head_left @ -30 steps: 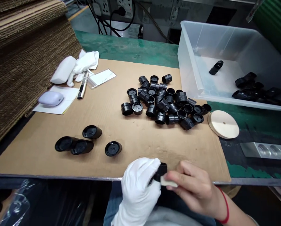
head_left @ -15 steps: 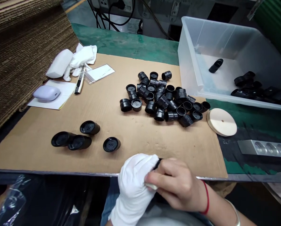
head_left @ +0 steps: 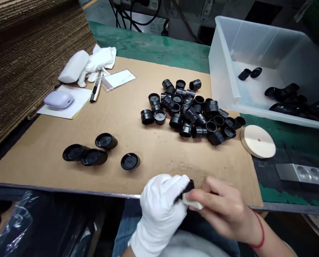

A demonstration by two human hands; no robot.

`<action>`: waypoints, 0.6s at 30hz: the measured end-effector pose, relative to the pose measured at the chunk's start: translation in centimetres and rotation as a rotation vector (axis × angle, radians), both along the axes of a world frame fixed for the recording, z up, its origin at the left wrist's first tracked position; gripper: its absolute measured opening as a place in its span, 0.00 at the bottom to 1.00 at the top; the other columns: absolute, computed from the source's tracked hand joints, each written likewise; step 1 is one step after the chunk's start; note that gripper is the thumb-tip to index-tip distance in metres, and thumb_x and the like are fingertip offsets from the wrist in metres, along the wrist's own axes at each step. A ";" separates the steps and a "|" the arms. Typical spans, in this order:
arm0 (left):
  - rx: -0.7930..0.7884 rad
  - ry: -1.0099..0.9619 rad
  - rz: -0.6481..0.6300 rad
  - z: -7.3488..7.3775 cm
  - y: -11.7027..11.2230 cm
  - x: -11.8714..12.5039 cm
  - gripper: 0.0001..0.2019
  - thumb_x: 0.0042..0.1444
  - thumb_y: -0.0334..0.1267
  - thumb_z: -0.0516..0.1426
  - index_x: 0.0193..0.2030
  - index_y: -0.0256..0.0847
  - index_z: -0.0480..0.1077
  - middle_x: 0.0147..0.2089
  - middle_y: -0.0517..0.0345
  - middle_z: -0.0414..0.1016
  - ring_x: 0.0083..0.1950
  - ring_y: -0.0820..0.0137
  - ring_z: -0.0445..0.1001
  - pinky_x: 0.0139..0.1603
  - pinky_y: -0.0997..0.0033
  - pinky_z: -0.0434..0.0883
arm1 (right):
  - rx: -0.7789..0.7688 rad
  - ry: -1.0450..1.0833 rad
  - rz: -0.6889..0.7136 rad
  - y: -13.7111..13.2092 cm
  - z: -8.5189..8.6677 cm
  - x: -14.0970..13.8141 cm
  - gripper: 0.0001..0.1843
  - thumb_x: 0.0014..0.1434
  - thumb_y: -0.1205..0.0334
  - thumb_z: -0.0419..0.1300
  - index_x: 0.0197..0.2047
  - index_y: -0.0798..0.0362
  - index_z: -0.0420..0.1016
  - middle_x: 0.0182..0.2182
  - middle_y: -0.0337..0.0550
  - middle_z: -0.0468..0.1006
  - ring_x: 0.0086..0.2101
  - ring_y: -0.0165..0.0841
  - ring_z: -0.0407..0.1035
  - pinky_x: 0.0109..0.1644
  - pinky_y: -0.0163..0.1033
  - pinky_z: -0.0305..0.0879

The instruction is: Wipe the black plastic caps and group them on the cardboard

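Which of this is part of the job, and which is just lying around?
Part of the job:
left hand holding a black cap
right hand pressing a white pad to it
cap pile
clear bin with caps inside

Lying around:
white cloth
utility knife
lilac case
wooden disc
metal block

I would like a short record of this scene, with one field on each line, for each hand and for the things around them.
left hand: in a white glove, holds a black cap
right hand: bare, holds a white pad against the cap
right wrist: red string
work surface: cardboard sheet
on the cardboard: heap of black caps, four separate black caps
right of the cardboard: wooden disc
behind the disc: clear plastic box with more black caps
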State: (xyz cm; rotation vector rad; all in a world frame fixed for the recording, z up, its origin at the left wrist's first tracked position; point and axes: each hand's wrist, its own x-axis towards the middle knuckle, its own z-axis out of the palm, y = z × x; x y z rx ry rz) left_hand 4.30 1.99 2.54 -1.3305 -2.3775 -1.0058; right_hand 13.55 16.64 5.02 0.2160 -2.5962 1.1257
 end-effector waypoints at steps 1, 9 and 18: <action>0.002 -0.024 0.011 0.2 0.1 0.0 0.08 0.53 0.35 0.55 0.40 0.42 0.70 0.32 0.60 0.79 0.31 0.69 0.75 0.33 0.68 0.73 | -0.007 -0.015 -0.014 0.4 -0.1 0.3 0.12 0.60 0.71 0.57 0.47 0.55 0.73 0.25 0.38 0.64 0.25 0.27 0.61 0.26 0.33 0.58; 0.026 0.097 0.030 -0.4 -0.4 0.0 0.12 0.58 0.43 0.51 0.39 0.38 0.70 0.31 0.55 0.79 0.34 0.67 0.76 0.37 0.67 0.73 | -0.088 0.084 0.072 -0.5 -1.1 -0.7 0.09 0.62 0.66 0.55 0.43 0.54 0.74 0.26 0.40 0.70 0.25 0.27 0.65 0.29 0.34 0.61; 0.037 0.046 0.058 -0.6 -0.3 0.3 0.11 0.59 0.41 0.50 0.42 0.40 0.69 0.32 0.56 0.79 0.34 0.68 0.76 0.38 0.67 0.73 | -0.056 0.045 0.084 -0.4 -0.9 -0.7 0.09 0.61 0.67 0.56 0.43 0.54 0.74 0.26 0.39 0.69 0.25 0.28 0.64 0.29 0.35 0.58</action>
